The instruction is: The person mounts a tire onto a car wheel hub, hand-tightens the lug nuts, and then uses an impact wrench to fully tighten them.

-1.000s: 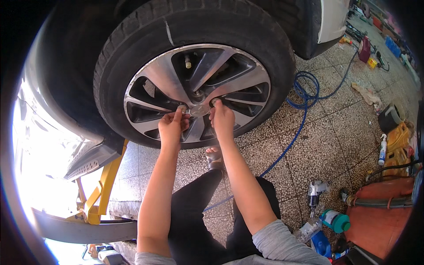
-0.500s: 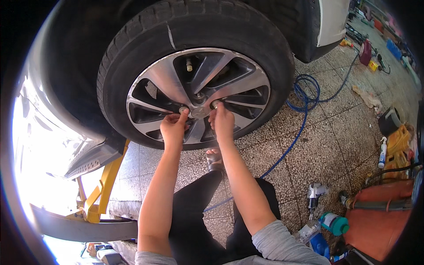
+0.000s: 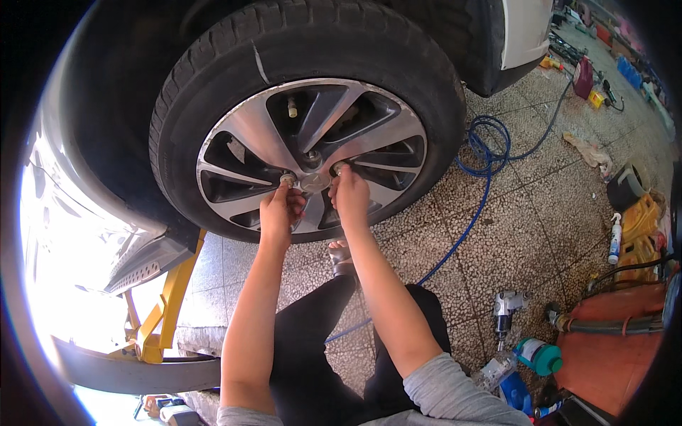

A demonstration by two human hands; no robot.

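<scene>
A car wheel [image 3: 251,135] with a silver and black alloy rim stands upright in front of me, its black tire [image 3: 369,44] marked by one white streak. My left hand [image 3: 278,213] pinches a metal lug nut [image 3: 287,178] at the hole left of the centre cap [image 3: 315,183]. On the cap's other side, the fingertips of my right hand [image 3: 350,196] close around another lug nut [image 3: 339,167], mostly covered by them. Above the cap, a third lug nut [image 3: 311,155] sits in its recess, untouched. A valve stem [image 3: 292,110] shows between two spokes.
A coiled blue air hose [image 3: 490,153] runs across the speckled tile floor beside my leg. An impact wrench [image 3: 507,312] rests at lower right, near a teal-capped bottle [image 3: 541,357] and an orange-red container [image 3: 604,355]. At left stands a yellow metal support [image 3: 175,298].
The wheel sits slightly further left in view. My left fingertips have shifted on their lug nut, leaving more of it visible. My right hand stays at its nut.
</scene>
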